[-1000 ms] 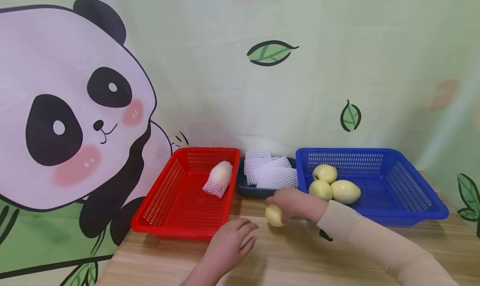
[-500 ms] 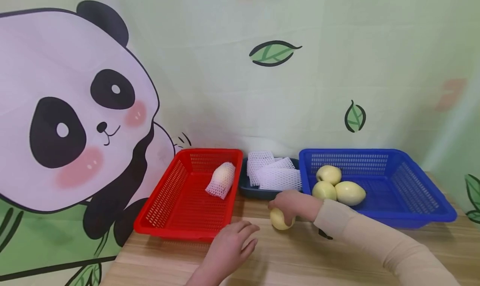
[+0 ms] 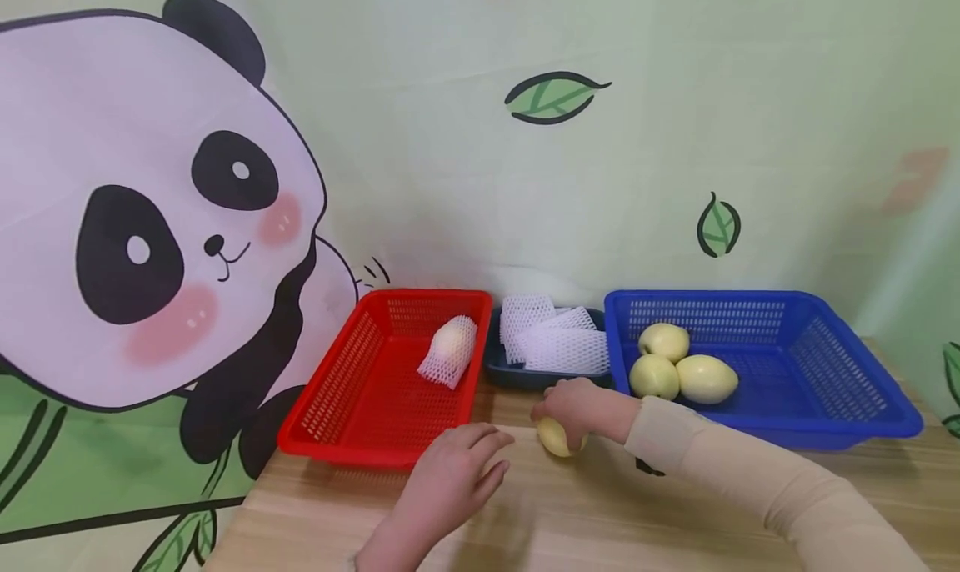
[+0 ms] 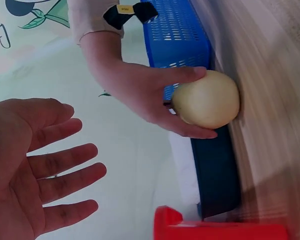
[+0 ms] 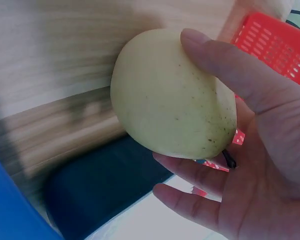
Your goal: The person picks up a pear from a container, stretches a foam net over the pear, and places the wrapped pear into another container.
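My right hand (image 3: pixel 588 409) grips a pale yellow pear (image 5: pixel 172 95) between thumb and fingers, in front of the dark tray. Brown specks and a dark stem show on the pear in the right wrist view. Whether it touches the table is hard to tell. By the red basket's near right corner, my left hand (image 3: pixel 450 480) holds nothing, its fingers apart and slightly bent. Several pears (image 3: pixel 707 379) lie at the left of the blue basket (image 3: pixel 817 426). One pear in a white foam net (image 3: pixel 450 351) lies in the red basket (image 3: pixel 360 451).
Between the baskets, a dark blue tray (image 3: pixel 517 378) holds several flat white foam nets (image 3: pixel 566 351). All stand on a wooden table (image 3: pixel 570 522) against a cloth backdrop (image 3: pixel 420 163) printed with a panda and leaves.
The head view has shifted slightly. My right hand still holds the pear, which now looks more tilted. My left hand stays almost where it was.
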The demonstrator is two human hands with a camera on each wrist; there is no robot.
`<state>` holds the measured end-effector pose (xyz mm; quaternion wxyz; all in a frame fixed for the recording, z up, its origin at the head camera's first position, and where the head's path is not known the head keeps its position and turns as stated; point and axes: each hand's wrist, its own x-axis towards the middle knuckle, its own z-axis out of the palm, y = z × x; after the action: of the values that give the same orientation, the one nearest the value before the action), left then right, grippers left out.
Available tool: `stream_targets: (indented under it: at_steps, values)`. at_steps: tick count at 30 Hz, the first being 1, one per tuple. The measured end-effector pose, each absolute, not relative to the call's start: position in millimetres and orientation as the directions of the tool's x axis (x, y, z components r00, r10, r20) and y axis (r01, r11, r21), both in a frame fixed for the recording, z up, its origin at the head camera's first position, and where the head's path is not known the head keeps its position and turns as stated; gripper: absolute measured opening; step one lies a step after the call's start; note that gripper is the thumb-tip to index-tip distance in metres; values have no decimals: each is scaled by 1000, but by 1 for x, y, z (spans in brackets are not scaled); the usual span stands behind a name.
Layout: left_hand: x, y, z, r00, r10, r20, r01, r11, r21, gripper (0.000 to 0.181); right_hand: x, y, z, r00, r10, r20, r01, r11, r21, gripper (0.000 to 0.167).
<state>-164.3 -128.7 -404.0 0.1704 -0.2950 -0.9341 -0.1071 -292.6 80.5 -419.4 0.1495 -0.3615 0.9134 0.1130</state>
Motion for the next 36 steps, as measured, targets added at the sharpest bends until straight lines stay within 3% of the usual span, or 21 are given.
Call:
stream_targets:
  at_steps: [10,12,17,21,25,31,36]
  values:
    - [-186,-131,-375,-754,554,352,619,780,98,32,-282,84,-412,-706,-660,-258,-704,693,154,67]
    - [-198,-130,-363,-760,565,321,625,771,123,34,-273,88,-405,-695,-699,-171,-719,682,134,60]
    - [-235,-118,-334,-809,559,182,587,788,186,45,-240,108,-397,-594,-791,149,-793,606,56,36]
    - [-273,-102,-322,-851,521,60,524,837,161,53,-209,127,-404,-607,-744,280,-787,611,-84,27]
    - [-311,-83,-319,-861,507,-45,501,859,107,58,-188,141,-417,-645,-693,322,-762,613,-207,24]
    - [-360,-57,-334,-845,518,-132,492,850,187,48,-174,156,-439,-628,-694,351,-777,580,-245,20]
    - [-386,-39,-353,-844,511,-164,467,850,245,45,-162,166,-451,-656,-680,326,-754,590,-288,19]
